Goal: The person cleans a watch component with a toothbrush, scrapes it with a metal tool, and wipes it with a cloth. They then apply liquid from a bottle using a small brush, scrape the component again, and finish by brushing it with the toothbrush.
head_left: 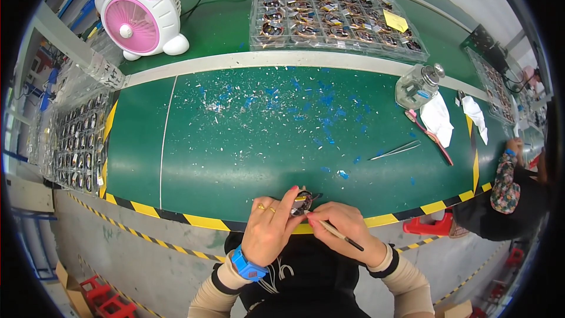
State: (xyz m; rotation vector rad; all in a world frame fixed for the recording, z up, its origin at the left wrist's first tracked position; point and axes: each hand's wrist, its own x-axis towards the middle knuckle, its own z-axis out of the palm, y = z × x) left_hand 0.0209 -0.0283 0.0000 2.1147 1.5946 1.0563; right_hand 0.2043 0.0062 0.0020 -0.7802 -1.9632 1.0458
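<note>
I monitor the green worktop [135,153]. Over its near edge are my left hand [269,231] and right hand [347,231]: the right grips a slim tool [336,234], tip at the round component [302,201] pinched in the left. Blue scraps [326,100] lie beyond.
</note>
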